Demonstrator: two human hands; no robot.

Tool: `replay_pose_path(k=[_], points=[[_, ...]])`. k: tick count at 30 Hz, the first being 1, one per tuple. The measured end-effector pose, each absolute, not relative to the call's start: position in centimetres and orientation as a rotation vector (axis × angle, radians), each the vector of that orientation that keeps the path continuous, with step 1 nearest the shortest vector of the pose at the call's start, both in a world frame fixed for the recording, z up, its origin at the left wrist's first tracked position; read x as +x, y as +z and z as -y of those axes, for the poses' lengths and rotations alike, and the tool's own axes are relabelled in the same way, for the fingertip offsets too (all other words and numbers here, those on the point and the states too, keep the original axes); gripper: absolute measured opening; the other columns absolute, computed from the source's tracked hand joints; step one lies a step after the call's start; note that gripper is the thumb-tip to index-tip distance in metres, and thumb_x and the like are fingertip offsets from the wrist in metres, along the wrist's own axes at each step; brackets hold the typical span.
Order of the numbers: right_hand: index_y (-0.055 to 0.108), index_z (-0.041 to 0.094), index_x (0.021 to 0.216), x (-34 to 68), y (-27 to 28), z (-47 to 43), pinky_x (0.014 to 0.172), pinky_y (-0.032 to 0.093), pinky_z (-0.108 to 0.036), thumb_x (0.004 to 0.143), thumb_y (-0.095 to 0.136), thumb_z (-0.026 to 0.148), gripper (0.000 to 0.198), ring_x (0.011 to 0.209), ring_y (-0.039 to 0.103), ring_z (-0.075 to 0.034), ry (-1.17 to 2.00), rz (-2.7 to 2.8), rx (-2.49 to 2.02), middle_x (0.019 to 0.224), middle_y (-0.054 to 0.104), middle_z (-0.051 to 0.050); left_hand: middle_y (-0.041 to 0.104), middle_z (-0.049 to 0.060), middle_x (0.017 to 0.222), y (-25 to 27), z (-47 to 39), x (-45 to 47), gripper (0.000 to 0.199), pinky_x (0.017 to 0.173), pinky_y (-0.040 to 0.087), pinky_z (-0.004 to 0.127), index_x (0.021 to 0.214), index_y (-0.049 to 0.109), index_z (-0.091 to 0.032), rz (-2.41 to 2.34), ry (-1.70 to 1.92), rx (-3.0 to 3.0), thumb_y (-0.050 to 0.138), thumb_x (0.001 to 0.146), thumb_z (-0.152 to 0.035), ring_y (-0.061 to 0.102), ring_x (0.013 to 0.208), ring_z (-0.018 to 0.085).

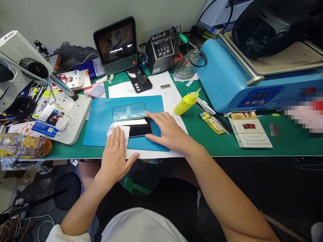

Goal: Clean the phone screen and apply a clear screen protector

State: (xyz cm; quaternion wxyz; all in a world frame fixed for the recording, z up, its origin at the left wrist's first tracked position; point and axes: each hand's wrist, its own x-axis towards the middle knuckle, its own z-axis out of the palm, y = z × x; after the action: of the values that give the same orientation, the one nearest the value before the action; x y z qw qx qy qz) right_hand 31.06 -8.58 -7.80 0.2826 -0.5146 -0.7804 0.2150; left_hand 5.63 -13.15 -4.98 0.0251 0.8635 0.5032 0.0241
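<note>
The left hand (pixel 114 151) presses a white cloth (pixel 120 129) flat-palmed onto the near-left end of a glossy black phone (pixel 137 126); the right hand (pixel 166 131), fingers spread, steadies the phone's right edge on the blue mat (pixel 98 121).

Green cutting mat (pixel 290 141) covers bench; white paper sheets (pixel 166 92) lie far of centre. Dark-green smart display with screen (pixel 116 45) stands far centre against wall, grey soldering station (pixel 160 50) just right of it. Black phone case (pixel 139 80) lies on paper. Yellow squeeze bottle (pixel 186 103) tilted on side, near big blue laminating machine (pixel 242 80) at right. Cigarette pack (pixel 249 129) lies near machine. White microscope base (pixel 73 116) at left; packaged snack (pixel 24 145) at near left edge
</note>
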Motion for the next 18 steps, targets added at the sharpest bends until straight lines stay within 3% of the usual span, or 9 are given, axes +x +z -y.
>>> replay_pose_path(k=[7,18], points=[[0.049,0.025,0.152,31.2,-8.7,8.4,0.113,0.044,-0.059,0.106,0.038,0.04,0.05,0.128,0.058,-0.031,0.68,1.837,-1.33,0.138,0.067,-0.012,0.019,0.03,0.17,-5.8,11.4,11.5,0.108,0.129,0.021,0.055,0.159,0.028,0.005,-1.461,0.132,2.664,0.028,0.097,-0.082,0.014,0.161,0.04],[0.057,0.024,0.143,30.9,-8.7,8.3,0.112,0.047,-0.053,0.106,0.035,0.059,0.056,0.122,0.064,-0.029,0.692,1.685,-1.343,0.127,0.073,-0.012,0.022,0.027,0.17,-5.9,9.2,13.1,0.104,0.131,0.019,0.05,0.161,0.027,0.004,-1.349,0.109,2.709,0.028,0.099,-0.079,0.016,0.161,0.036]])
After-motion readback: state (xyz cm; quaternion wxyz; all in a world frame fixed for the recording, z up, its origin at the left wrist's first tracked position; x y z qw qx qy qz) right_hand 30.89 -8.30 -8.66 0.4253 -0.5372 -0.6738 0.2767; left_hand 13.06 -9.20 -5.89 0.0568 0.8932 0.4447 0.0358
